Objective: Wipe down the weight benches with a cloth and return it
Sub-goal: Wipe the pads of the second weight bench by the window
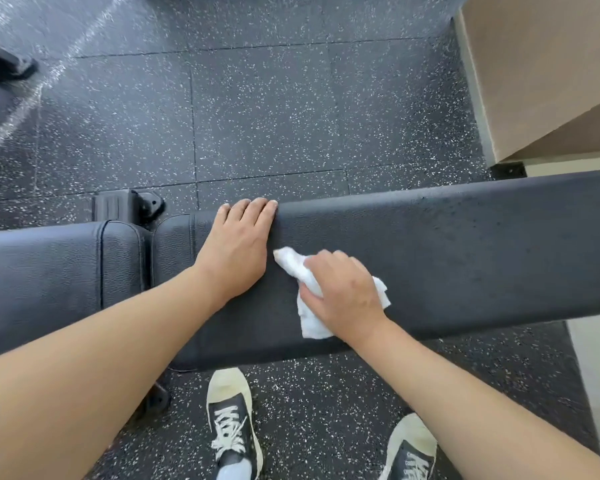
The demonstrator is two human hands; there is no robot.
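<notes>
From the head view, the right hand [343, 292] grips the crumpled white cloth [309, 306] against the bench pad [465, 244]. The left hand [238, 244] lies flat, fingers straight, just beside it. The pad's long unwiped stretch runs rightward, nearer the right hand.

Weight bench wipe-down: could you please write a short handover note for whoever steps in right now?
Left hand: flat on the long back pad, fingers over its far edge, holding nothing.
Right hand: gripping the white cloth, pressed onto the same pad near the left hand.
Done: cannot be told from this view; wiping is under way.
Left: the rest of this pad, the seat pad, any other benches, then return the cloth.
</notes>
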